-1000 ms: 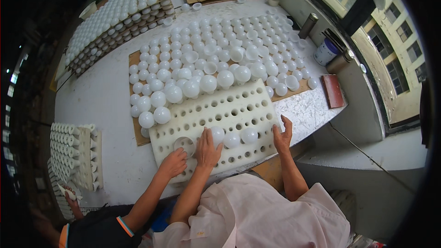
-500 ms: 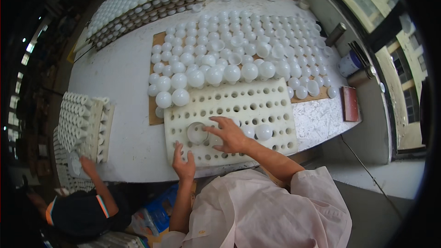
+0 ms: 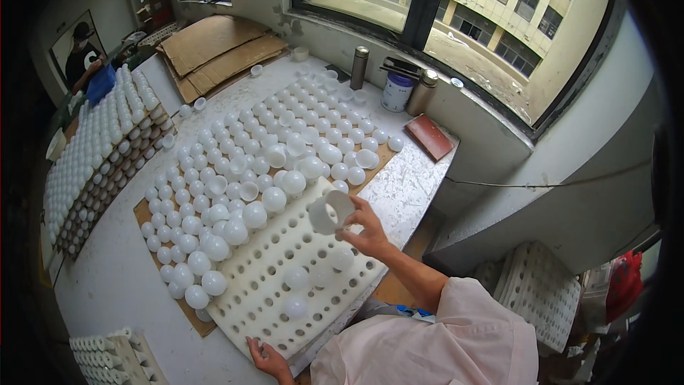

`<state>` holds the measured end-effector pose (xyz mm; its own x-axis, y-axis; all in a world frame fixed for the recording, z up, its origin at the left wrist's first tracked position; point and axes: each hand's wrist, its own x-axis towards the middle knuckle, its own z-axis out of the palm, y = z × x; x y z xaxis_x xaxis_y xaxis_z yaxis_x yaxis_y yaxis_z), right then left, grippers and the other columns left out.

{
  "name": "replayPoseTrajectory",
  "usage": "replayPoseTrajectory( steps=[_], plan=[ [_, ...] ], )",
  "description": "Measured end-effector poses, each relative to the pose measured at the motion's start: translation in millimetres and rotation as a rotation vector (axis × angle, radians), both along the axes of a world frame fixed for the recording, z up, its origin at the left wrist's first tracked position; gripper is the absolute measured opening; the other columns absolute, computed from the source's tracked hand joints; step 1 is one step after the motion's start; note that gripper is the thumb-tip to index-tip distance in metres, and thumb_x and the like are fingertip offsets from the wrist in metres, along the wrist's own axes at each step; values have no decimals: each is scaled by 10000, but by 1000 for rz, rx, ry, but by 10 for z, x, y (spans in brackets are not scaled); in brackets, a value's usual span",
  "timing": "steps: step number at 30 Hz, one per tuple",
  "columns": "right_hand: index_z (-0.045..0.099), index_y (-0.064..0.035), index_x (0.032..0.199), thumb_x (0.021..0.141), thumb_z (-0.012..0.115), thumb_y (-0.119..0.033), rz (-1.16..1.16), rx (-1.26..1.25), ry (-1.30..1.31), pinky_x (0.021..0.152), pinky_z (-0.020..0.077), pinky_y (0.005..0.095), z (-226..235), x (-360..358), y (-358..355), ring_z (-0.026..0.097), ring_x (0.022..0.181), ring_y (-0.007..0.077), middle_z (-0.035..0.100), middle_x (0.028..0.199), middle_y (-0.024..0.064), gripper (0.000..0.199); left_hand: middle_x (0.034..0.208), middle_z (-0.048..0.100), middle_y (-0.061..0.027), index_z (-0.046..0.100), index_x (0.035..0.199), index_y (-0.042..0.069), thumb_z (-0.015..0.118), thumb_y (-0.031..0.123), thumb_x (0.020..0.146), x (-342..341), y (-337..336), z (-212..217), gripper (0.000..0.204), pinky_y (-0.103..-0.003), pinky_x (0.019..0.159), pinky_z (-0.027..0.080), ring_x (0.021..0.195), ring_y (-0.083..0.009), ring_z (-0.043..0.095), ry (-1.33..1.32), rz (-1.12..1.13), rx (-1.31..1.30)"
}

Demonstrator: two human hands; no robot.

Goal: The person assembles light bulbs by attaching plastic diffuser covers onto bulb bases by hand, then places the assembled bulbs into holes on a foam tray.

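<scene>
My right hand pinches a short, wide white tube by its side, lifted above the right part of a white foam board with rows of round holes. The tube is tilted, so its open end shows. On the board, near its front edge, sit several white globe-shaped lamp covers, one of them a globe. My left hand is at the board's near left corner, fingers loosely bent and apart, with nothing visible in it. Larger white globes crowd along the board's far edge.
Beyond the board, many white globes and cups stand on a cardboard sheet. Stacked layers of globes rise at the left. Holed white trays lie lower left. A red-brown block, flasks and a tub line the window side.
My view has swung to the right and up. My right hand has taken hold of the tube from the board and raised it. My left hand is now at the board's near left corner.
</scene>
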<state>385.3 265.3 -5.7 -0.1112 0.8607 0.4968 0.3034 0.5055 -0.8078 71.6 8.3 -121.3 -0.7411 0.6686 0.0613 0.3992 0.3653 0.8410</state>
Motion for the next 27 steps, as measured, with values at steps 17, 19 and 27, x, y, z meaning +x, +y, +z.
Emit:
replayPoseTrajectory(
  steps=[17, 19, 27],
  plan=[
    [626, -83, 1024, 717, 751, -224, -680, -392, -581, 987, 408, 441, -906, 2630, 3918, 413, 1229, 368, 367, 1390, 203, 360, 1213, 564, -141, 558, 1102, 21, 334, 193, 964, 297, -442, -481, 314, -432, 1100, 248, 1158, -243, 473, 937, -493, -1421],
    [612, -92, 1064, 719, 744, -216, -679, -401, -601, 989, 402, 441, -958, 2553, 4117, 403, 1238, 360, 379, 1379, 196, 389, 1213, 564, -123, 569, 1072, 41, 291, 204, 980, 215, -499, -599, 335, -434, 1131, 208, 1170, -226, 458, 994, -610, -1683],
    [471, -200, 1311, 761, 669, -169, -279, -183, -909, 976, 374, 479, -976, 2209, 5038, 389, 1250, 338, 429, 1324, 126, 585, 1110, 597, -180, 605, 1068, 45, 432, 226, 921, 153, -543, -444, 290, -520, 1046, 302, 1095, -332, 519, 964, -541, -1153]
  ],
)
